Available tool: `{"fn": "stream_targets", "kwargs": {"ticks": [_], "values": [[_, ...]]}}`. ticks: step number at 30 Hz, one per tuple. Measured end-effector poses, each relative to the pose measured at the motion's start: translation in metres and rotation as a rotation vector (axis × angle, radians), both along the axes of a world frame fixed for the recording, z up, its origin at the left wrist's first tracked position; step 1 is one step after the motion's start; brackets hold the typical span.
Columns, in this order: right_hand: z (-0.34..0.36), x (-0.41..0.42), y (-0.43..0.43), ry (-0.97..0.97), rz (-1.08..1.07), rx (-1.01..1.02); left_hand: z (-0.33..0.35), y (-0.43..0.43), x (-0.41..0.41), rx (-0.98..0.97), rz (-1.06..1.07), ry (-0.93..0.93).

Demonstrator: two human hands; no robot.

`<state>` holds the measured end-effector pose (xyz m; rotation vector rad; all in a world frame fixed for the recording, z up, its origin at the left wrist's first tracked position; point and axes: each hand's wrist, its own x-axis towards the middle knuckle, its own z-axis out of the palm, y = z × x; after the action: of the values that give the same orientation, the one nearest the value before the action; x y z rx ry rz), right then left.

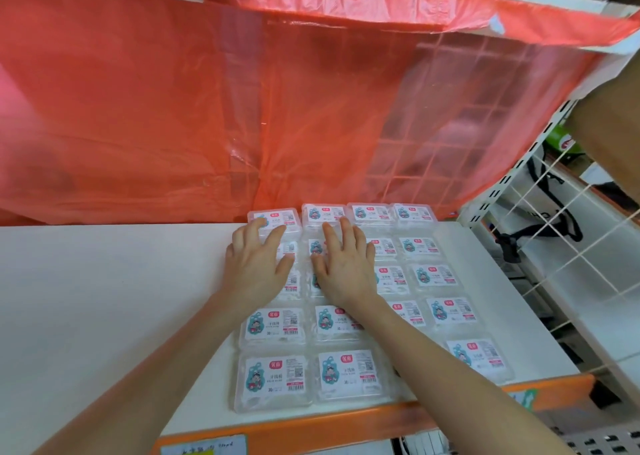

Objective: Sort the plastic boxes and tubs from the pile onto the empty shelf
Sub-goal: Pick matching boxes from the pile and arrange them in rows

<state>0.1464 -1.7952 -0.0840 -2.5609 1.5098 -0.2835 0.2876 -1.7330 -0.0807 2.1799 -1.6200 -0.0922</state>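
Clear plastic boxes point(275, 328) with white labels lie flat in neat rows on the right part of the white shelf point(104, 298). Left hand point(258, 264) and right hand point(344, 267) rest on them, fingers spread straight. Red plastic sheeting point(207, 108) hangs behind.

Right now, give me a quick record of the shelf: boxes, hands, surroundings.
shelf: white shelf with orange front edge
boxes: clear labelled plastic boxes lying flat in a grid, four across, on the shelf's right part
hands: left hand flat on the leftmost column, right hand flat on the next column, fingers spread
behind: red plastic sheet
right side: white wire grid
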Motion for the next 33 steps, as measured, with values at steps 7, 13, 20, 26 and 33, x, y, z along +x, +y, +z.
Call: {"fn": "stream_targets", "kwargs": {"ticks": [7,13,20,26,33], "values": [[-0.001,0.000,0.000,0.009,-0.001,0.004,-0.004,-0.001,-0.002,0.127,-0.012,-0.020],[-0.004,0.001,0.000,-0.011,-0.005,-0.032,-0.002,-0.004,-0.001,0.176,-0.024,-0.014],[-0.005,0.001,0.000,-0.018,0.007,-0.023,-0.004,-0.007,-0.003,0.195,-0.019,-0.035],[-0.005,0.000,0.000,-0.041,0.016,-0.029,-0.002,-0.008,-0.004,0.249,-0.039,-0.023],[0.001,-0.002,0.003,-0.097,0.029,0.005,0.009,-0.009,-0.001,0.274,-0.077,-0.028]]}}
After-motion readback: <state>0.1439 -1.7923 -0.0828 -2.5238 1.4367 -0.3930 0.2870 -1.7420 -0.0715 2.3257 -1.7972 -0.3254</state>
